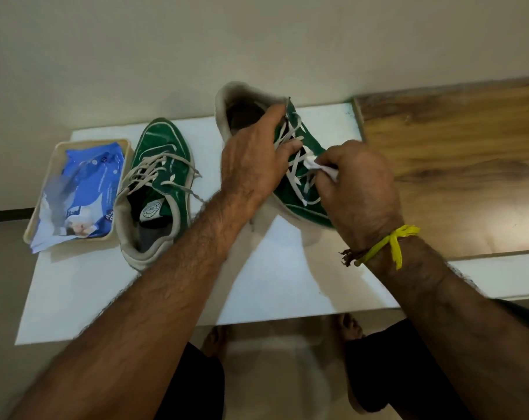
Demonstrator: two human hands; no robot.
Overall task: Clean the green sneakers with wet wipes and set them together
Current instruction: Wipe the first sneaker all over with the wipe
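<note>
Left grip (257, 159) clamped on tilted sneaker (305, 189), right grip (360, 189) pinching wipe (317, 165), second sneaker (160, 183) beside wipes tray (39, 219)

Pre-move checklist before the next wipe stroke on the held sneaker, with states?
1. Left hand grips the tilted green suede sneaker at its laces and collar: ok.
2. Right hand pinches the white wet wipe against the lace area: ok.
3. Held sneaker steadied, its toe end down towards the white board: ok.
4. Second green sneaker stands upright on the board, apart from the held one; pair not yet together: not ok.
5. Blue wet wipe pack lies in the beige tray left of the second sneaker: ok.
6. Wipe still clean enough: cannot tell.
</note>
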